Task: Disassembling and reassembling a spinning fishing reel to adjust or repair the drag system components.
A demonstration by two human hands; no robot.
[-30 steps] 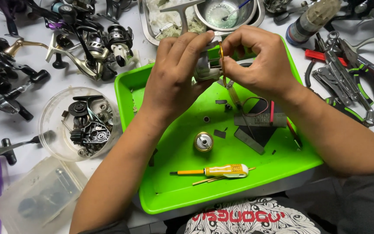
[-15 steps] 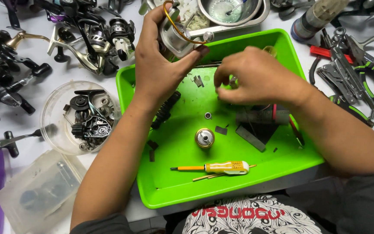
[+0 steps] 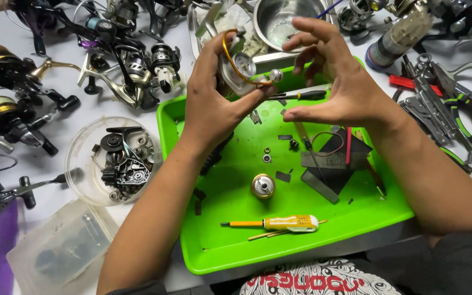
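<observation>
My left hand (image 3: 210, 101) grips a silver fishing reel body with a gold bail wire (image 3: 240, 64), held up over the far edge of a bright green tray (image 3: 219, 246). My right hand (image 3: 334, 82) hovers just right of the reel with fingers spread and curled, holding nothing that I can see. On the tray lie a small gold spool cap (image 3: 263, 186), a yellow screwdriver (image 3: 282, 223), a black-handled screwdriver (image 3: 300, 95), tiny washers (image 3: 267, 154) and dark flat parts (image 3: 331, 161).
Several fishing reels (image 3: 127, 65) crowd the table's left and far side. A clear round tub of dark reel parts (image 3: 117, 159) and a clear plastic box (image 3: 61, 251) sit left of the tray. A steel bowl (image 3: 282, 22) stands behind; pliers and tools (image 3: 443, 109) lie at right.
My left hand has turned the reel and kept it raised at the tray's far edge. My right hand has lifted off the tray and come up beside the reel with fingers spread.
</observation>
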